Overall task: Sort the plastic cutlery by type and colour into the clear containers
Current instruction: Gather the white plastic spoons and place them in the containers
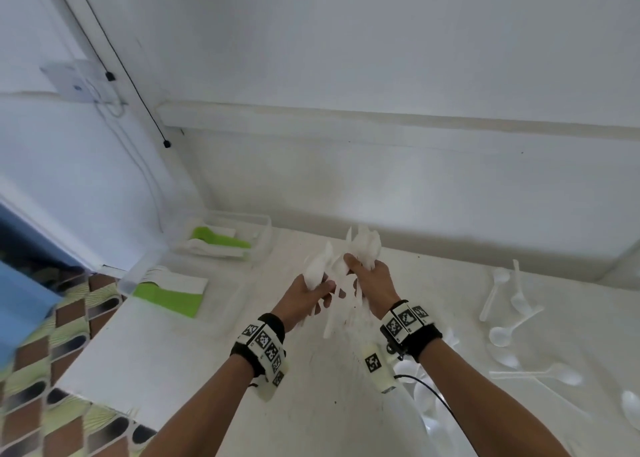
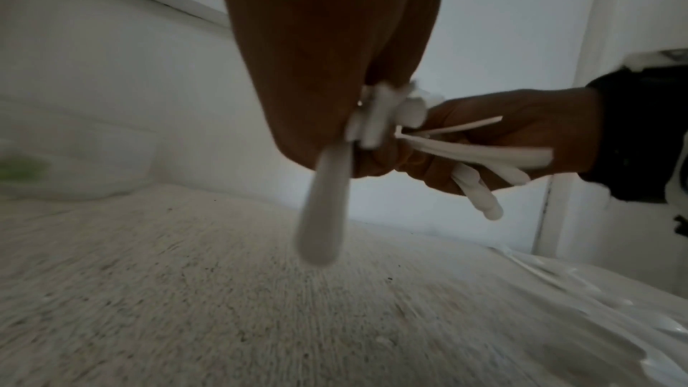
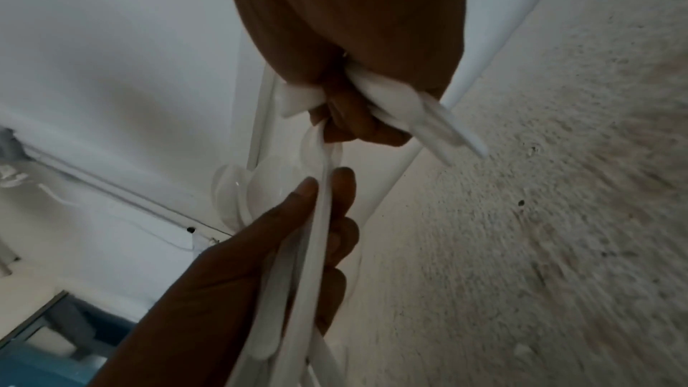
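Note:
Both hands are raised over the middle of the white table (image 1: 194, 359), close together. My left hand (image 1: 320, 292) grips a bundle of white spoons (image 1: 317, 269), bowls pointing away; the right wrist view shows the same spoons (image 3: 316, 246) with their handles running through its curled fingers. My right hand (image 1: 358, 266) grips a second bundle of white cutlery (image 1: 365, 247); its handles (image 2: 480, 153) stick out below the fist in the left wrist view. The type of that bundle cannot be told. Two clear containers, a far one (image 1: 265, 235) and a near one (image 1: 130, 283), stand at the table's left, each with green and white pieces.
Several loose translucent spoons (image 1: 502, 333) lie scattered on the table's right side, more under my right forearm. A white wall rises just behind the table. The table's left edge drops to a patterned floor (image 1: 52, 346).

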Demonstrator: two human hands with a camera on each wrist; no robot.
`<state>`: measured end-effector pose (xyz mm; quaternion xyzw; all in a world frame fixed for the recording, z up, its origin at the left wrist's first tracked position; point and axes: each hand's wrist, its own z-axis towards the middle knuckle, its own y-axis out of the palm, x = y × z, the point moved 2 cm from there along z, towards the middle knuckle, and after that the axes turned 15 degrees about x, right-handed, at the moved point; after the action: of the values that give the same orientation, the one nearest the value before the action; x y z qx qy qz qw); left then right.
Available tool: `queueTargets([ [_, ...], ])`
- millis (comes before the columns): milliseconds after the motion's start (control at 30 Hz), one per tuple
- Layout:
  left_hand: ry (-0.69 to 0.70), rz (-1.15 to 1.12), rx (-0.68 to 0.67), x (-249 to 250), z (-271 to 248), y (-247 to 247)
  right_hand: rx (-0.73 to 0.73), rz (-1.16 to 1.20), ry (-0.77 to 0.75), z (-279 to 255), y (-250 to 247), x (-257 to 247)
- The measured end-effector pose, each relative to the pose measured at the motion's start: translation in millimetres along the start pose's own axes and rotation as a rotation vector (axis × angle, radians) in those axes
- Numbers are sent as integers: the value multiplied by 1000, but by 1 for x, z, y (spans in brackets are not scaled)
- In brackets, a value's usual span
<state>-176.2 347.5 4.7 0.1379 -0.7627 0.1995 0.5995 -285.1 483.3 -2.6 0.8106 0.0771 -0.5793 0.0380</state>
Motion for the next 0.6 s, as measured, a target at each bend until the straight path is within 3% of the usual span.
queueTargets([
  [133, 4, -67, -17, -1, 3, -3, 120, -57, 14, 9, 5, 1],
  [267, 24, -75, 51, -1, 9, 0, 200, -75, 2, 13, 17, -6],
  [400, 40, -75, 77, 2, 23, -14, 107, 100, 113, 13, 42, -6],
  [600, 51, 19, -30, 5, 31, -45, 49, 309, 331, -1, 83, -18],
])
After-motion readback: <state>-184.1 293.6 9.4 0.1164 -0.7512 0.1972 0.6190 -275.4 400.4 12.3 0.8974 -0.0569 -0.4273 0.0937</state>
